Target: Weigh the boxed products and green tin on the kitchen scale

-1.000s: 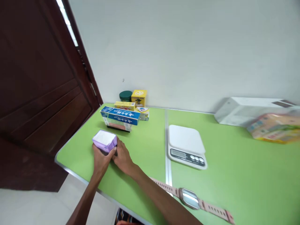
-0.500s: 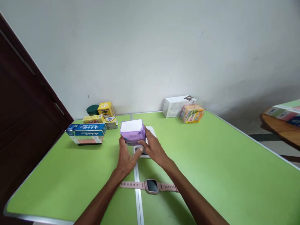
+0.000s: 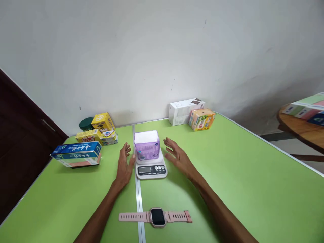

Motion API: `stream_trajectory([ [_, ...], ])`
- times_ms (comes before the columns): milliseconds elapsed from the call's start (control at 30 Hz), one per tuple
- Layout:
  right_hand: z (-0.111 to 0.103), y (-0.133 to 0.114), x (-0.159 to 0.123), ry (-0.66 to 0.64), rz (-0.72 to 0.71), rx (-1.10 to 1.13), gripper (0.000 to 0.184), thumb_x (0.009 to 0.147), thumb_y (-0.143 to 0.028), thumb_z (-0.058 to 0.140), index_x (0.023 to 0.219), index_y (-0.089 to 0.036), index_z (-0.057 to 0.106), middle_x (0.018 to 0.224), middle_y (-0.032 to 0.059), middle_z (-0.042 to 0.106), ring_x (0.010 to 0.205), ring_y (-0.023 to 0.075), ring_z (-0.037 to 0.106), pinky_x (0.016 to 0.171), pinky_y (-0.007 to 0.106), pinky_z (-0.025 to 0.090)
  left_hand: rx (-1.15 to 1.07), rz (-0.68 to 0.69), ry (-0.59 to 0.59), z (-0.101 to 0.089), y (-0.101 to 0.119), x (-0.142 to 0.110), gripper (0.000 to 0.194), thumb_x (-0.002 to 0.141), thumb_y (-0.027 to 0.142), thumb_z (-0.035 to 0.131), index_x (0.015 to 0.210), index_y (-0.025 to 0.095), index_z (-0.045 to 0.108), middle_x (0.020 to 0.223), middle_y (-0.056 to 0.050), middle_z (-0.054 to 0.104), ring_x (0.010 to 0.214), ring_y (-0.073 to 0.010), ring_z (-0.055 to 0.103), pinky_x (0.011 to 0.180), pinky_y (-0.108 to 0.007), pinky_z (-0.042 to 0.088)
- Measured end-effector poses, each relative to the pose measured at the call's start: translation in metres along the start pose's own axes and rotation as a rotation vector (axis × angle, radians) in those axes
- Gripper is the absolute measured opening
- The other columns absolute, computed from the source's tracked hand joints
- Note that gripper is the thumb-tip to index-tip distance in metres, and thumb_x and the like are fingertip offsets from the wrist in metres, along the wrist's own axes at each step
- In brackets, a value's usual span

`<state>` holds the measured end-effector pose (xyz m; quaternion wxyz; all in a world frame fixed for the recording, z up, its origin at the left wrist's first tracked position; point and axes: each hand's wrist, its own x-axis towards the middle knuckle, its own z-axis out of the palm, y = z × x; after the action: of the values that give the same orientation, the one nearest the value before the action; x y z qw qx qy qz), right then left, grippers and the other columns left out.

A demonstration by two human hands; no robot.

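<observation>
A purple and white plastic-wrapped pack point(image 3: 147, 148) rests on the platform of a white digital kitchen scale point(image 3: 152, 175). The scale's display and buttons face me. My left hand point(image 3: 124, 166) is beside the pack on its left, fingers apart and not touching it. On the other side, my right hand point(image 3: 180, 158) is held open, a small gap from the pack. Nothing is in either hand. Nearer to me, a pink smartwatch point(image 3: 157, 217) lies stretched flat across the table's seam.
Left on the green table point(image 3: 227, 189) stand a blue toothpaste box point(image 3: 77, 152), yellow boxes point(image 3: 102, 122) and a green-lidded jar point(image 3: 86, 124). By the wall are a white box point(image 3: 181, 113) and an orange pack point(image 3: 201, 119). A wooden stool point(image 3: 298, 126) holds more boxes.
Both hands carried the purple pack from the table's left side to the scale, set it down and let go. My hands have spread apart. The view has swung right.
</observation>
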<state>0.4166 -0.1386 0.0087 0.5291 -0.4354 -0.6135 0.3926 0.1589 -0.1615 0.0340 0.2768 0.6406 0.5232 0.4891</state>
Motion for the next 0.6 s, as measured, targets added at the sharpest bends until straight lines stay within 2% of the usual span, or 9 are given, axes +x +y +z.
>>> stream_trajectory([
  [100,0.0,0.02,-0.004,0.107,0.061,-0.053,0.058,0.09,-0.041,0.064,0.145,-0.023,0.054,0.149,0.016,0.059,0.135,0.0312,0.06,0.114,0.057,0.047,-0.12,-0.091,0.125,0.005,-0.025,0.008,0.073,0.099,0.068,0.038,0.156,0.021,0.034,0.15,-0.018,0.051,0.133,-0.0258,0.058,0.114,-0.047,0.044],
  [200,0.006,0.028,-0.006,0.195,0.036,-0.202,0.053,0.09,-0.035,0.06,0.141,-0.021,0.057,0.141,0.0158,0.065,0.127,0.0301,0.065,0.113,0.057,0.048,-0.216,-0.202,0.228,0.006,-0.043,0.016,0.076,0.097,0.073,0.032,0.15,0.02,0.041,0.143,-0.019,0.058,0.122,-0.0243,0.066,0.106,-0.043,0.051],
  [367,0.008,0.026,-0.005,0.201,0.007,-0.298,0.049,0.091,-0.03,0.054,0.138,-0.018,0.059,0.137,0.0159,0.067,0.121,0.0288,0.067,0.109,0.053,0.052,-0.239,-0.222,0.178,-0.002,-0.046,0.02,0.071,0.097,0.071,0.039,0.144,0.019,0.047,0.137,-0.018,0.062,0.118,-0.0247,0.068,0.104,-0.044,0.052],
  [600,0.008,0.024,-0.006,0.201,0.022,-0.273,0.049,0.089,-0.031,0.058,0.136,-0.019,0.06,0.136,0.0159,0.067,0.118,0.0293,0.069,0.107,0.054,0.053,-0.155,-0.156,0.107,-0.004,-0.036,0.011,0.069,0.097,0.068,0.043,0.149,0.021,0.042,0.144,-0.018,0.057,0.129,-0.0273,0.062,0.112,-0.048,0.046],
])
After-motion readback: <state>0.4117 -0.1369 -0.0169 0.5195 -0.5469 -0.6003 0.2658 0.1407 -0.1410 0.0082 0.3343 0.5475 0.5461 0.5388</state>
